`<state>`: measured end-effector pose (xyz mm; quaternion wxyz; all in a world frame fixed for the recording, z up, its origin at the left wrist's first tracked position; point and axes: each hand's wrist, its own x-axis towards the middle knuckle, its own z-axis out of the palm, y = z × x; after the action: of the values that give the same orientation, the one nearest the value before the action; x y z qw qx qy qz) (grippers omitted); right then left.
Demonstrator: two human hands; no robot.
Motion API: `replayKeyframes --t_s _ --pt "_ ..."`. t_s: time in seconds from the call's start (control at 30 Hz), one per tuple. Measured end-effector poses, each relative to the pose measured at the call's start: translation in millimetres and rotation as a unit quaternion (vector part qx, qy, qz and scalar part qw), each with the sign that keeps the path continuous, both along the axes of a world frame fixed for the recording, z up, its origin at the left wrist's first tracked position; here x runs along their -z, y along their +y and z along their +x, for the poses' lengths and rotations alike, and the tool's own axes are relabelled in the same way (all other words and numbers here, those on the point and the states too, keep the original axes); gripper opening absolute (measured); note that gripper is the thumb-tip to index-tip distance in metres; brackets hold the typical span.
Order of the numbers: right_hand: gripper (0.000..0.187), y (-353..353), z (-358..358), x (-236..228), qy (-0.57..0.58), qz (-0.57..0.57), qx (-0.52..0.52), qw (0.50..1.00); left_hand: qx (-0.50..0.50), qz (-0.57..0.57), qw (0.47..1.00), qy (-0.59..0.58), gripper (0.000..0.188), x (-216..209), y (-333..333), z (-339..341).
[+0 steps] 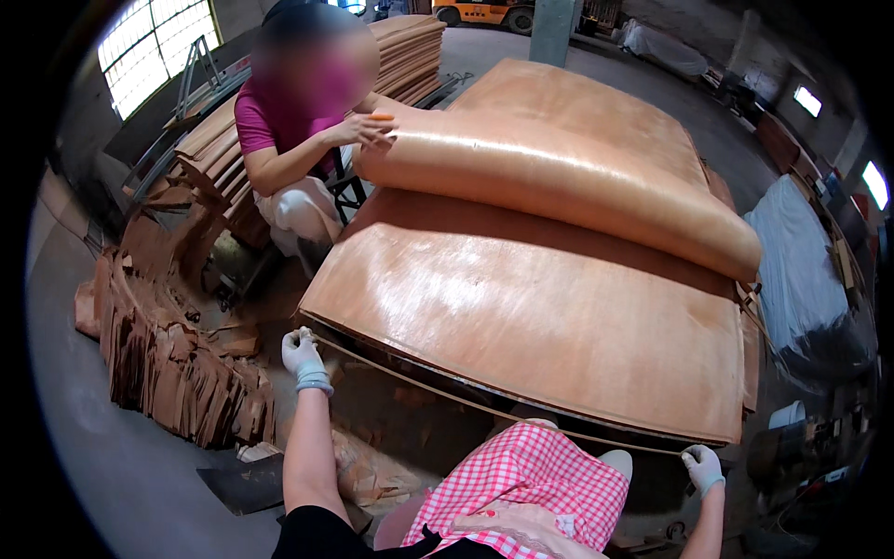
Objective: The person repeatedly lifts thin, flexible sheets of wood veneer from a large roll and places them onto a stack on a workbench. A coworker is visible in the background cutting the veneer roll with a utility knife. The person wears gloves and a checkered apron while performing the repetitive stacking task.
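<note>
A long, thin wooden strip (pixel 484 408) runs bowed along the near edge of a broad stack of reddish-brown veneer sheets (pixel 521 307). My left hand (pixel 302 354), in a white glove, is closed on the strip's left end, just off the stack's near left corner. Also gloved in white, my right hand (pixel 701 466) pinches the other end beyond the near right corner. Across the stack's middle, the top veneer sheet (pixel 559 177) is folded back in a thick roll. Another person (pixel 270 140) at the left rests a hand (pixel 368 130) with a small orange object on the roll's end.
Torn veneer scraps (pixel 177 363) are piled on the floor at the left. Behind the other person stands a stack of curved boards (pixel 410 56). Plastic sheeting (pixel 801 270) covers something at the right, near a white bucket (pixel 787 415). A pillar (pixel 554 33) rises at the back.
</note>
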<state>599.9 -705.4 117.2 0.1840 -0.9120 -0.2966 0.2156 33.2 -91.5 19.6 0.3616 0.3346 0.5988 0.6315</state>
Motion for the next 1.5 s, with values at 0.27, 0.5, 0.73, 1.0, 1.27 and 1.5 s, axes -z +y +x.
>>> replayKeyframes --t_s 0.27,0.5,0.73,1.0,1.27,1.5 --pt "0.013 8.9 -12.2 -13.1 -0.021 0.025 -0.029 0.999 0.006 0.016 1.000 -0.006 0.013 8.3 -4.1 -17.4" --pt "0.015 8.0 -14.5 -19.5 -0.035 0.015 -0.001 0.999 -0.011 0.002 1.000 -0.001 0.014 8.8 -8.6 -15.2" --pt "0.014 3.3 -12.2 -10.9 -0.009 0.025 0.040 0.999 -0.015 0.014 1.000 -0.013 0.012 4.7 -9.1 -18.8" --pt "0.012 0.2 -7.3 -1.9 -0.026 0.040 -0.001 0.999 -0.018 0.027 0.998 -0.045 0.009 -2.8 -13.5 -25.0" --pt "0.014 -30.1 2.3 13.4 -0.034 0.036 0.044 0.998 -0.024 0.045 0.999 -0.019 0.011 7.4 -18.5 -18.6" --pt "0.015 -30.3 9.1 15.6 -0.028 0.027 0.050 0.998 -0.043 0.038 0.996 0.067 0.019 32.3 2.3 -10.0"
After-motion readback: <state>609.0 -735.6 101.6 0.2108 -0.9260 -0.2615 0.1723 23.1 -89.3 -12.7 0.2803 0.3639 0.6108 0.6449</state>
